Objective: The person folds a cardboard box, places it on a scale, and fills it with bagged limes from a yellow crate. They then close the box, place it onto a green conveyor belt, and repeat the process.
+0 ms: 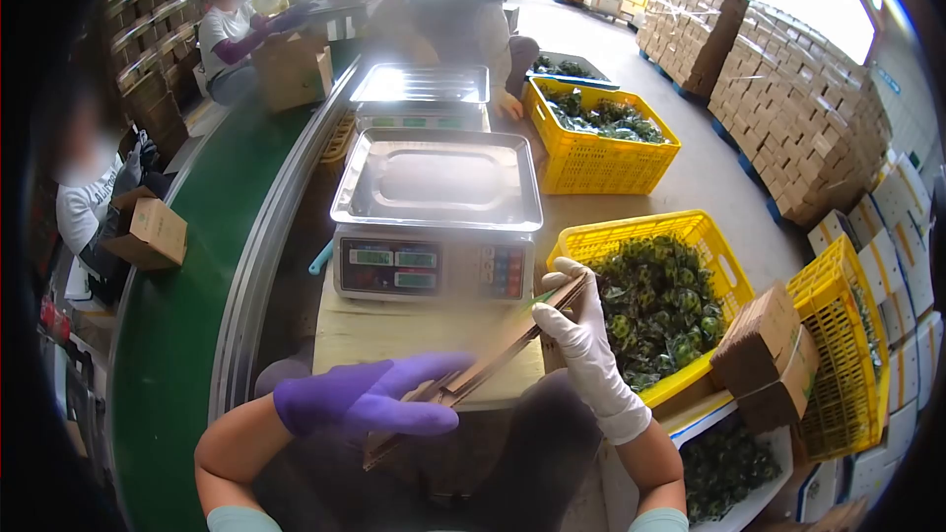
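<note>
A flattened cardboard box [507,343] slants across in front of me, its edge turned up toward the camera. My right hand [586,345], in a white glove, pinches its upper end between thumb and fingers. At the lower part of the cardboard is my left hand [379,396] in a purple glove, fingers stretched out and thumb spread apart, overlapping the box. Just beyond stands a digital scale [434,266] with a bare steel pan [439,177]. Right of my white glove, a yellow crate [709,236] holds dark green produce in clear wrapping [660,310].
A green conveyor belt [182,345] runs along the left, with people handling cartons [158,232] beyond it. Another scale [424,89] and a person are ahead. On the right are a tied bundle of flat cartons [764,360], a tilted yellow crate [838,404] and stacked boxes [798,118].
</note>
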`<state>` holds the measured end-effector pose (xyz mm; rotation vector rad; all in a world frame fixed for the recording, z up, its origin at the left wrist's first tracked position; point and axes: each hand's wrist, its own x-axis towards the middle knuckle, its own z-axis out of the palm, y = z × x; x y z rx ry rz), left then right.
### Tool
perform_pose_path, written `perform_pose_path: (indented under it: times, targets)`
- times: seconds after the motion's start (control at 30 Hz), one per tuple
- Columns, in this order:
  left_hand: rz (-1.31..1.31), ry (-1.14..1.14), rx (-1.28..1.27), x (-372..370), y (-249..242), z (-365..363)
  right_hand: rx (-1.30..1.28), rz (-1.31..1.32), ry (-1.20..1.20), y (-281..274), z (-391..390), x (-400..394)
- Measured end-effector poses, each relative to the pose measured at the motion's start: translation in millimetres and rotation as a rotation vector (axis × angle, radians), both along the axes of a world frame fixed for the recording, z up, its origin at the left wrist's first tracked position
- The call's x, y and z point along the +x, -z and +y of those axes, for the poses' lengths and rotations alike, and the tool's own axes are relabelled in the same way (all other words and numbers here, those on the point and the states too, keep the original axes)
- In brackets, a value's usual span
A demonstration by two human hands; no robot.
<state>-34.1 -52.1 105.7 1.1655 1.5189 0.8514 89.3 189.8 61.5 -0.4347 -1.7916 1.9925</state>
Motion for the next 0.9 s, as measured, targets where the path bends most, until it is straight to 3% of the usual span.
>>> perform_pose_path:
  times: [0.1, 0.13, 0.17, 0.23, 0.27, 0.3, 0.33, 0.37, 0.47, 0.5, 0.57, 0.6, 0.63, 0.67, 0.7, 0.73, 0.77, 0.83, 0.9]
  targets:
    - [-0.205, -0.06, -0.019, -8.5, -16.0, -2.5, -0.075, 0.001, -0.104, -9.4, 4.3, 2.6]
    - [-0.141, -0.071, 0.111, -11.4, -12.0, -6.4, -0.113, -0.004, -0.199, -15.8, 6.7, 8.1]
    - [-0.138, -0.072, 0.113, -14.0, -18.1, -13.8, -0.013, -0.121, -0.304, -33.4, 11.3, 14.7]
    - [0.224, -0.277, 0.121, -14.2, -39.9, -31.9, 0.387, -0.078, -0.52, -35.3, 24.7, 19.1]
    - [0.224, -0.276, 0.119, -12.6, -45.5, -38.3, 0.521, -0.083, -0.625, -42.2, 26.0, 22.3]
    - [0.413, -0.367, 0.201, -11.4, -51.0, -43.9, 0.603, -0.097, -0.675, -47.4, 24.5, 25.0]
    - [0.603, -0.456, 0.282, -10.7, -54.0, -47.2, 0.557, -0.161, -0.62, -60.7, 17.0, 29.8]
    - [0.605, -0.456, 0.277, -11.3, -54.2, -48.2, 0.511, -0.225, -0.568, -74.1, 10.0, 32.5]
    - [0.64, -0.47, 0.18, -16.0, -36.3, -42.5, 1.04, -0.417, -0.32, -83.6, 10.6, 21.5]
    - [0.643, -0.467, 0.176, -17.6, -29.1, -34.0, 1.099, -0.419, -0.316, -89.2, 3.6, 14.1]
    - [1.24, -0.431, 0.567, -17.0, -18.8, -10.8, 1.281, -0.438, -0.443, -96.1, -8.7, -1.2]
    - [1.237, -0.416, 0.567, -12.7, -11.5, -0.9, 1.339, -0.442, -0.543, -103.9, -13.7, -11.4]
    - [1.518, -0.322, 0.505, -4.0, -1.1, 7.7, 1.394, -0.45, -0.642, -112.4, -18.7, -22.6]
    - [1.794, -0.217, 0.442, 2.2, 6.4, 13.8, 1.337, -0.547, -0.773, -119.0, -26.9, -35.6]
    - [1.785, -0.19, 0.465, 4.0, 10.3, 19.0, 1.252, -0.506, -0.893, -108.6, -27.1, -46.3]
    - [1.8, -0.263, 0.467, 4.2, 13.5, 24.6, 1.338, -0.52, -0.969, -94.5, -32.7, -53.6]
    - [1.811, -0.331, 0.472, 4.1, 16.7, 29.4, 1.428, -0.444, -0.991, -60.3, -32.3, -64.0]
    - [1.767, -0.357, 0.439, 6.2, 10.5, 26.4, 1.345, -0.098, -0.989, -72.3, -23.3, -48.0]
    - [1.755, -0.403, 0.535, -2.9, 17.8, 26.4, 0.844, 0.112, -0.917, -78.6, -9.4, -29.1]
